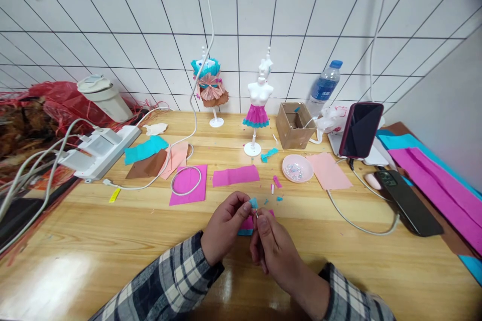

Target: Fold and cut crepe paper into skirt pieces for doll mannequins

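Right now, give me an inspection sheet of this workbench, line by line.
Surface: wooden table, glossy, strewn with paper scraps.
Job's things: small teal paper piece pinched at the fingertips; pink-and-teal paper under the hands.
Clutter: pink sheets, teal sheet, pink dish of beads, cardboard box, water bottle, two dressed mannequin stands, two phones, one propped, one flat.
Grippers: left hand and right hand both closed on the small paper piece.
Cables: white cables across the table; power strip at left.
Surroundings: white tiled wall; red plastic bag at left.
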The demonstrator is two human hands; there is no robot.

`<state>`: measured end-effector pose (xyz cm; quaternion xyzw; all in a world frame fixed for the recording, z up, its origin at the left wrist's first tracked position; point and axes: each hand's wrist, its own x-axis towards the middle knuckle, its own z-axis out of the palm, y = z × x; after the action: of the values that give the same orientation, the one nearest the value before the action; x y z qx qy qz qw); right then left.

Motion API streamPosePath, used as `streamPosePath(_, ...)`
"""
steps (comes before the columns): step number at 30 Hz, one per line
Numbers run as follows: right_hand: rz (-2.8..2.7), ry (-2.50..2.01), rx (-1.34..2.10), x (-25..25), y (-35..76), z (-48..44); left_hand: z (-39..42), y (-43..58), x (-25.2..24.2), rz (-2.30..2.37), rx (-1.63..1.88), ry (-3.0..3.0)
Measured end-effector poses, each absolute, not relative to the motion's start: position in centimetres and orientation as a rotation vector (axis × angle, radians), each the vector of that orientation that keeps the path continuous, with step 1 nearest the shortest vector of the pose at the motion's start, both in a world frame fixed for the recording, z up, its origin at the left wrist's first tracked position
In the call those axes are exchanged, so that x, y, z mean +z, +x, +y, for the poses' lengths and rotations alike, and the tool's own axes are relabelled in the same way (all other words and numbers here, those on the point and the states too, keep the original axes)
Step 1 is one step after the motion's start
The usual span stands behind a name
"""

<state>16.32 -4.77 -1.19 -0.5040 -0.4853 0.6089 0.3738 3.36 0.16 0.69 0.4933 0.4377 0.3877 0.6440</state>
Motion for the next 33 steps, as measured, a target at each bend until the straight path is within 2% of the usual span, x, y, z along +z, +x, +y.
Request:
streamPosePath(16,-1.303,-1.384,1.476,-0.83,16.43,-4.4,0.17,3.52,0.14,1.004,0.895,1.123)
streamPosePath(33,-1.249,-1.326,1.588,-0.4,16.93,-4.42,0.08,3.32,0.18,0.973,0.835,1.125)
